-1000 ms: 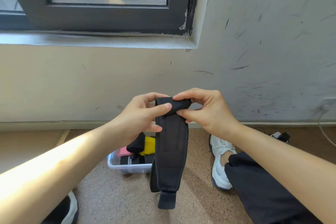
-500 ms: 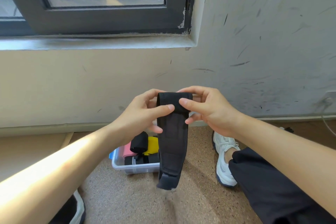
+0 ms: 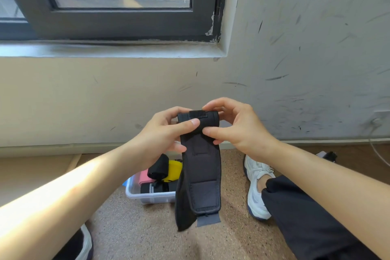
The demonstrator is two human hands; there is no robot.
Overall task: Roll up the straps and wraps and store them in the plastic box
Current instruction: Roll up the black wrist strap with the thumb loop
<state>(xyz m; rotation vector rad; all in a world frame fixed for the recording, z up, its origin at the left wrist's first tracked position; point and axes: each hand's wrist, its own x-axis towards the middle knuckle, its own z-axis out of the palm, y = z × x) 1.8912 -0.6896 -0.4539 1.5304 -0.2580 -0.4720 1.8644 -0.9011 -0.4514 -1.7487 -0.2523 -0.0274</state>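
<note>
turned further over than 1 s ago at the top end of the black wrap point(image 3: 200, 164), with a velcro patch point(image 3: 198, 113) now facing up on the roll. pinched there from both sides: left hand point(image 3: 166, 133) with thumb across the front and fingers curled behind, right hand point(image 3: 238, 126) with thumb and fingertips clamped on the right edge. held in the air above the floor point(image 3: 137, 230), not yet in the plastic box point(image 3: 145, 198). hanging loose below the hands in 2 layers, ending in a grey tab point(image 3: 207, 220). already in the box, near the floor's wall edge: a pink roll point(image 3: 144, 176), a yellow roll point(image 3: 175, 168), a black roll point(image 3: 158, 167) and a dark roll point(image 3: 156, 188).

judged to be mid-roll on this wrap, with most of the length unwound. calls next for keeping the roll tight and square while feeding up the tail, then pressing the end down to stop any springing open, then setting the roll in the box beside the others.
</note>
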